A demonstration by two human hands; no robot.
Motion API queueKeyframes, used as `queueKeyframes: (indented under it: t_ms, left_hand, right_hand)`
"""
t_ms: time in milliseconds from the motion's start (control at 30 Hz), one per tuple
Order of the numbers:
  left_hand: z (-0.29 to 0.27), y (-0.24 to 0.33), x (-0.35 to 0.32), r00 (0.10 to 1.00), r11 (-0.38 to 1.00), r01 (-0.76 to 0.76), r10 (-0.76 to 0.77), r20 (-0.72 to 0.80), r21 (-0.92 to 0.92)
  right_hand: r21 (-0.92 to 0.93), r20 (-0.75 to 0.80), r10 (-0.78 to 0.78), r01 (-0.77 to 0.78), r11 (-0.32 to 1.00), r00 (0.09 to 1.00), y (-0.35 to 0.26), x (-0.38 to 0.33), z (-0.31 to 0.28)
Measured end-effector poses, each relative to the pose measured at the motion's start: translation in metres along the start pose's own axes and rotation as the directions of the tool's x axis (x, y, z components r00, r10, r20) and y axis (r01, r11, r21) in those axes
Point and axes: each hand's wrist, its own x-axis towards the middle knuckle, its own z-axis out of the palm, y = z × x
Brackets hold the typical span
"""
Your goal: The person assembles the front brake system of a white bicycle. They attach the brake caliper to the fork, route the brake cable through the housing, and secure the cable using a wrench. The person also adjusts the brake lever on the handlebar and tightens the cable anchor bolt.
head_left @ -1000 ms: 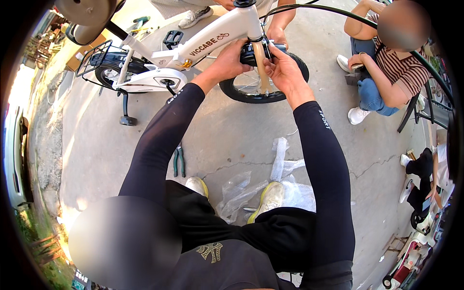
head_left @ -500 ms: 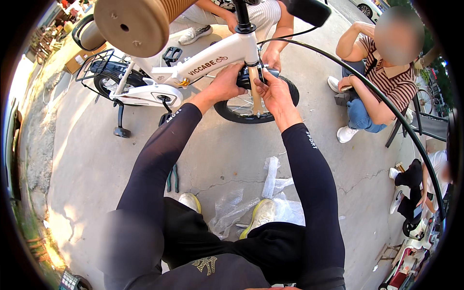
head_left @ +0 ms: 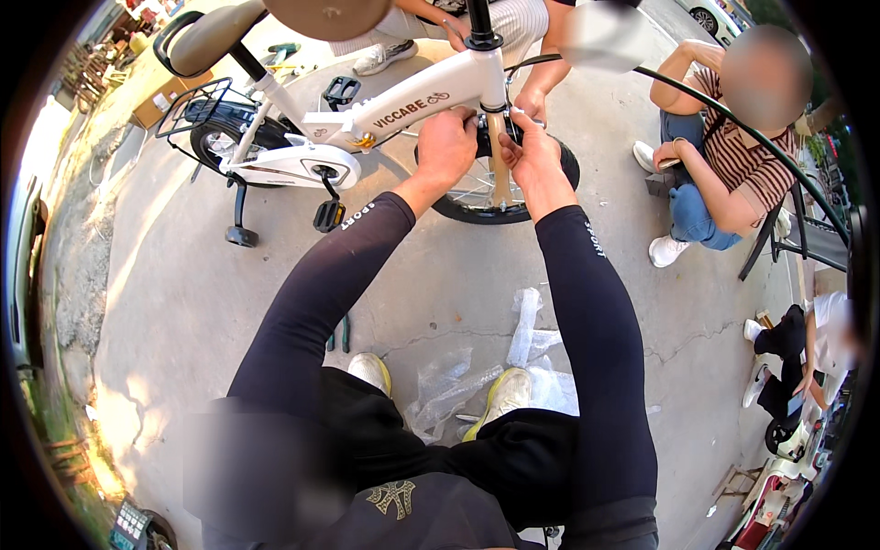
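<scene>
A small white bicycle (head_left: 403, 101) with a black front wheel (head_left: 541, 197) stands on the concrete ahead of me. My left hand (head_left: 447, 147) grips the frame just below the head tube. Against the paper-wrapped front fork (head_left: 500, 170) rests my right hand (head_left: 529, 154), fingers closed around it. Both forearms wear black sleeves. A tan saddle (head_left: 325, 14) and a black handlebar grip (head_left: 206, 37) hang near the top edge.
Crumpled clear plastic wrap (head_left: 527, 353) lies by my shoes. Pliers (head_left: 339, 335) lie on the ground under my left arm. A person in a striped shirt (head_left: 733, 156) crouches at the right; another person's hand (head_left: 532, 103) touches the bike from behind. A cardboard box (head_left: 160, 101) sits far left.
The view has drifted so the bike sits lower and nearer centre. My hands stay on the frame and fork, shifted slightly down the fork.
</scene>
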Motion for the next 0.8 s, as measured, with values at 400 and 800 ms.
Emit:
queueKeyframes:
  t_ms: [400,800]
  left_hand:
    - [0.006,-0.001,0.007,0.994,0.98,0.087,-0.098,-0.054,-0.177]
    - [0.008,-0.014,0.008,0.987,0.988,-0.14,0.145,-0.068,0.069]
  right_hand:
    - [-0.052,0.022,0.037,-0.036,0.998,0.999,0.002,0.011,0.001]
    - [-0.096,0.243,0.057,-0.034,0.995,0.968,-0.002,0.042,-0.013]
